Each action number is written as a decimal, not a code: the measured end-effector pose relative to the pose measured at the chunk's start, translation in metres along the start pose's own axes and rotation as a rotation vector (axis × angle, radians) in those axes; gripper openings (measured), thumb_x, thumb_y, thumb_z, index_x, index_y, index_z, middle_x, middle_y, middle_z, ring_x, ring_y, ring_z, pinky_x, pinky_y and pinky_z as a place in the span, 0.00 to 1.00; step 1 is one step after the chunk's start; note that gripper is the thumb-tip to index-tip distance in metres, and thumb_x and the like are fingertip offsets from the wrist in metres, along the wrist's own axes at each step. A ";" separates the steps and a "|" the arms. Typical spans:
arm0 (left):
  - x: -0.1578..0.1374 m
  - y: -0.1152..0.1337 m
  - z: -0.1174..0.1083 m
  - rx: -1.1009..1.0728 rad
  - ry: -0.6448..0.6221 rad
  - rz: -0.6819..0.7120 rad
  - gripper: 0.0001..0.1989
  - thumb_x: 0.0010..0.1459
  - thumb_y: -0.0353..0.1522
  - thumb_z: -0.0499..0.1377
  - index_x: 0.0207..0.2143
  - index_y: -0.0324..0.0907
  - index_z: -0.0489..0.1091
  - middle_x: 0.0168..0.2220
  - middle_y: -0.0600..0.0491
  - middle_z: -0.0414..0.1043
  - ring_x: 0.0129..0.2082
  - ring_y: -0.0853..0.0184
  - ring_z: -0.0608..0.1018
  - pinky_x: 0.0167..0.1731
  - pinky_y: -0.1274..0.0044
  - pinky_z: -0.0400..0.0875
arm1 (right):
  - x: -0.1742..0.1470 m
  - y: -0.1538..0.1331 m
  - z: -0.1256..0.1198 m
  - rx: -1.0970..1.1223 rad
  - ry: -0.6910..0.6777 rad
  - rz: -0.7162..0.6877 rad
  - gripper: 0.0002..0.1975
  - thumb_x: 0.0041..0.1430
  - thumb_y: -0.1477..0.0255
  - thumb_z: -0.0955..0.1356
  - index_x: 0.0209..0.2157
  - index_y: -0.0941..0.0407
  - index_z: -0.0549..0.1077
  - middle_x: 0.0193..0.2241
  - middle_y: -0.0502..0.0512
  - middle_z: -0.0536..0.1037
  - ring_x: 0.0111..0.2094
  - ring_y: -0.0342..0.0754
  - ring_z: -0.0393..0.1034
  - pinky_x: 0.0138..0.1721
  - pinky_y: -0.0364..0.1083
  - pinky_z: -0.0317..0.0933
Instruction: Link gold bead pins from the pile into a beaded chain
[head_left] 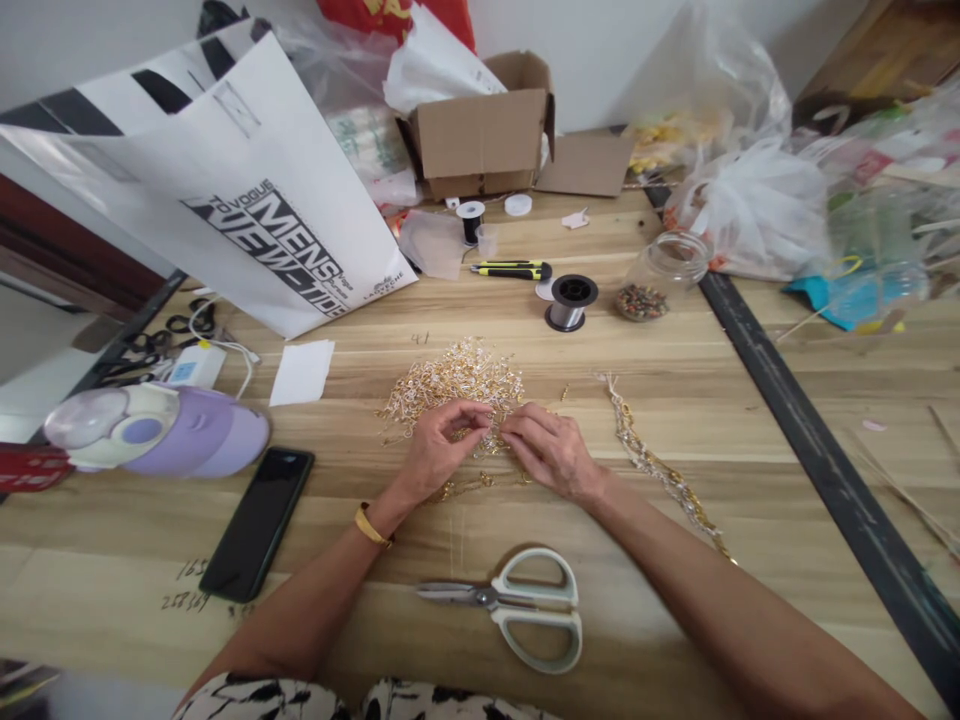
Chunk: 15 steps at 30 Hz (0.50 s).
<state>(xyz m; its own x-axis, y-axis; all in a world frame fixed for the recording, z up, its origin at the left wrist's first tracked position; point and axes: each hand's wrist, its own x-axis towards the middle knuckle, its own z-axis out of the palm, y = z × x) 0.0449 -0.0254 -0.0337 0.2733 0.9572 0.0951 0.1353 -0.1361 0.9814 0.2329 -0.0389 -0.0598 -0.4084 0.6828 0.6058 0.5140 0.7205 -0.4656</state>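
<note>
A loose pile of small gold and silver metal pieces lies on the wooden table in front of me. At its near edge my left hand has thumb and index finger pinched together. Close beside it, my right hand also pinches with its fingertips. What sits between the fingers is too small to name. Below the hands a short gold chain lies on the table, partly covered. Strands of gold and silver chain stretch out to the right, tied at the far end.
Scissors lie near me. A phone and purple bottle are at left. Farther back are a wire spool, a cutter knife, a glass jar, a white bag and a cardboard box.
</note>
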 end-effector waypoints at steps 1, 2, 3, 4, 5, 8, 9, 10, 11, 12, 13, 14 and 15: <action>0.000 0.001 0.000 0.006 -0.002 0.006 0.10 0.50 0.27 0.64 0.37 0.38 0.74 0.31 0.52 0.76 0.33 0.70 0.77 0.40 0.77 0.74 | 0.000 0.000 0.000 0.001 -0.002 0.002 0.04 0.63 0.75 0.63 0.38 0.57 0.70 0.33 0.55 0.75 0.32 0.44 0.70 0.34 0.42 0.65; 0.000 0.001 0.000 0.013 -0.003 0.009 0.10 0.50 0.27 0.63 0.37 0.38 0.74 0.31 0.52 0.76 0.33 0.70 0.77 0.40 0.77 0.75 | 0.000 0.000 0.000 0.003 -0.004 0.003 0.04 0.63 0.75 0.63 0.38 0.57 0.70 0.33 0.55 0.75 0.32 0.44 0.70 0.34 0.42 0.65; 0.000 0.001 0.000 0.018 -0.003 0.011 0.09 0.50 0.26 0.63 0.37 0.38 0.74 0.31 0.52 0.76 0.33 0.70 0.77 0.40 0.77 0.75 | 0.000 0.000 0.000 0.005 -0.007 0.004 0.04 0.64 0.75 0.63 0.38 0.57 0.70 0.33 0.55 0.75 0.32 0.44 0.70 0.34 0.42 0.65; 0.000 0.002 0.000 0.023 -0.003 0.013 0.09 0.50 0.26 0.63 0.37 0.38 0.74 0.31 0.52 0.75 0.33 0.70 0.77 0.40 0.77 0.75 | 0.000 0.000 0.000 0.004 -0.011 0.005 0.04 0.64 0.75 0.63 0.38 0.57 0.70 0.33 0.56 0.75 0.32 0.44 0.70 0.33 0.42 0.65; 0.000 0.002 0.000 0.025 -0.001 0.017 0.09 0.50 0.26 0.63 0.37 0.38 0.74 0.31 0.52 0.75 0.33 0.70 0.77 0.40 0.77 0.74 | 0.000 0.000 0.000 0.002 -0.013 0.006 0.04 0.64 0.75 0.63 0.38 0.57 0.70 0.33 0.56 0.75 0.32 0.44 0.70 0.33 0.42 0.65; 0.000 0.000 0.000 0.021 0.004 0.021 0.10 0.50 0.26 0.63 0.37 0.38 0.74 0.31 0.52 0.75 0.33 0.70 0.77 0.40 0.77 0.74 | 0.000 0.000 0.000 -0.013 -0.014 0.004 0.04 0.64 0.75 0.63 0.38 0.57 0.70 0.33 0.56 0.75 0.32 0.44 0.70 0.33 0.42 0.64; 0.000 0.000 0.000 0.018 0.005 0.017 0.09 0.50 0.26 0.63 0.37 0.38 0.74 0.31 0.52 0.75 0.33 0.70 0.77 0.40 0.77 0.74 | 0.000 0.000 0.000 -0.019 -0.013 0.003 0.04 0.64 0.75 0.63 0.38 0.57 0.70 0.33 0.56 0.75 0.32 0.44 0.70 0.33 0.42 0.64; 0.000 0.000 0.000 0.013 0.005 0.009 0.09 0.49 0.26 0.63 0.36 0.38 0.74 0.31 0.52 0.76 0.33 0.70 0.77 0.40 0.77 0.74 | 0.000 0.000 0.000 -0.023 -0.012 0.002 0.04 0.64 0.75 0.63 0.38 0.58 0.70 0.33 0.56 0.75 0.32 0.44 0.70 0.33 0.42 0.64; 0.000 0.000 0.000 0.005 0.004 -0.004 0.09 0.49 0.27 0.64 0.36 0.38 0.74 0.31 0.52 0.76 0.33 0.70 0.77 0.40 0.77 0.74 | 0.000 0.000 0.000 -0.025 -0.013 0.001 0.04 0.64 0.74 0.63 0.38 0.58 0.70 0.33 0.56 0.75 0.32 0.44 0.70 0.33 0.42 0.64; 0.000 0.000 0.000 -0.006 0.002 -0.020 0.09 0.49 0.27 0.64 0.36 0.38 0.74 0.31 0.52 0.76 0.33 0.70 0.78 0.40 0.76 0.74 | 0.000 0.000 0.000 -0.027 -0.014 0.001 0.05 0.64 0.74 0.63 0.38 0.57 0.70 0.33 0.56 0.75 0.32 0.43 0.70 0.33 0.42 0.64; 0.001 0.000 0.000 -0.020 0.000 -0.037 0.09 0.49 0.28 0.64 0.36 0.38 0.74 0.31 0.52 0.76 0.33 0.69 0.78 0.40 0.76 0.74 | 0.000 0.000 0.000 -0.026 -0.015 0.002 0.05 0.64 0.74 0.63 0.38 0.57 0.70 0.33 0.55 0.75 0.32 0.43 0.69 0.32 0.42 0.64; 0.001 0.000 -0.001 -0.036 -0.002 -0.056 0.10 0.48 0.28 0.65 0.36 0.38 0.74 0.31 0.52 0.77 0.33 0.69 0.78 0.39 0.76 0.74 | 0.000 0.000 0.000 -0.023 -0.015 0.003 0.05 0.64 0.74 0.63 0.38 0.57 0.70 0.33 0.55 0.75 0.32 0.43 0.69 0.32 0.41 0.64; 0.001 0.001 -0.001 -0.050 -0.003 -0.073 0.11 0.48 0.29 0.66 0.36 0.38 0.74 0.31 0.52 0.77 0.32 0.69 0.78 0.38 0.76 0.75 | 0.000 0.000 0.000 -0.019 -0.013 0.003 0.05 0.64 0.74 0.63 0.38 0.58 0.70 0.33 0.56 0.75 0.32 0.43 0.69 0.32 0.41 0.64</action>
<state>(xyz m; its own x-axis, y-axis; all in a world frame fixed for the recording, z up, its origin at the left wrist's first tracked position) 0.0444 -0.0243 -0.0329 0.2670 0.9634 0.0228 0.1071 -0.0532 0.9928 0.2328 -0.0392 -0.0603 -0.4166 0.6869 0.5954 0.5298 0.7157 -0.4550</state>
